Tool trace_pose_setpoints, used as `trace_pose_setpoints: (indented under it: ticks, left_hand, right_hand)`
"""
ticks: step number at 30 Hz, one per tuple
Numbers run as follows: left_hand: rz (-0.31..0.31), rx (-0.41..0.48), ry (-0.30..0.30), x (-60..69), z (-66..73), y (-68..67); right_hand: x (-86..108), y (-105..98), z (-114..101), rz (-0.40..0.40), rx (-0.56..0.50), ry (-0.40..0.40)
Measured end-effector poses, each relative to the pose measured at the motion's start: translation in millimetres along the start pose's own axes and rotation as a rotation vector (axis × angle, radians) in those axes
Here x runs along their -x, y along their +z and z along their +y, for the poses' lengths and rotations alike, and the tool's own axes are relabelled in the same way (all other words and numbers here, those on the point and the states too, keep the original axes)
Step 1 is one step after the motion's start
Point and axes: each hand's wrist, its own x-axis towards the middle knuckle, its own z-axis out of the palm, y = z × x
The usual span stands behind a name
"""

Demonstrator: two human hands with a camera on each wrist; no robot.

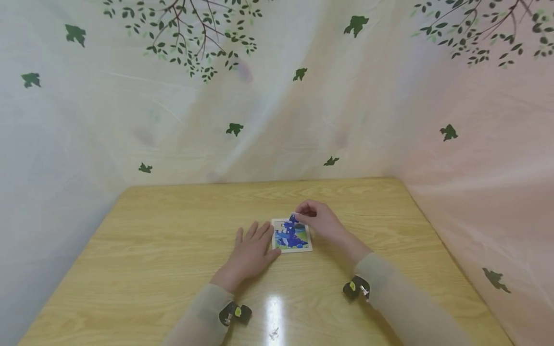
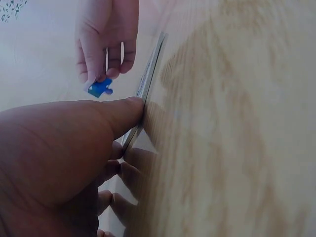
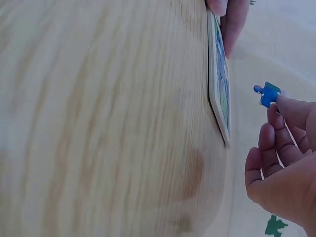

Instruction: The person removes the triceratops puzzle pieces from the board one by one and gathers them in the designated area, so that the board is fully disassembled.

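Observation:
A small jigsaw puzzle (image 1: 291, 240) in a pale frame lies flat on the table, showing a blue-purple figure on a green and blue ground. My right hand (image 1: 322, 222) is above its upper right part and pinches a blue puzzle piece (image 3: 269, 94) between thumb and fingertip, clear of the board. In the left wrist view the same puzzle piece (image 2: 99, 88) hangs under the right fingertips. My left hand (image 1: 253, 252) rests beside the puzzle's left edge with its fingers spread fairly straight; its thumb touches the frame's lower left edge.
The wooden table (image 1: 173, 230) reaches back to a hanging cloth (image 1: 277, 110) printed with branches and green leaves. Dark camera mounts (image 1: 235, 313) sit on both wrists. A bright light reflection shows on the table's near part.

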Motion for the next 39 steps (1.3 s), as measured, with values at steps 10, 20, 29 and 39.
trace_pose_setpoints:
  ticks: [10, 20, 29, 39]
  left_hand:
    - [-0.001, 0.011, 0.005, 2.1, 0.8, -1.7]
    - [-0.004, -0.002, 0.001, 0.4, -0.9, 0.5]
    - [0.001, 0.003, 0.009, -0.4, -1.2, 0.3]
    - [0.000, 0.011, 0.006, -1.0, -2.2, 1.7]
  right_hand:
    - [11.8, -31, 18, 0.044, 0.043, 0.015]
    - [12.6, -54, 38, 0.038, 0.087, 0.033]
    - [11.3, -63, 46, 0.030, 0.129, 0.050]
    - [7.8, -60, 52, 0.026, 0.201, 0.048]
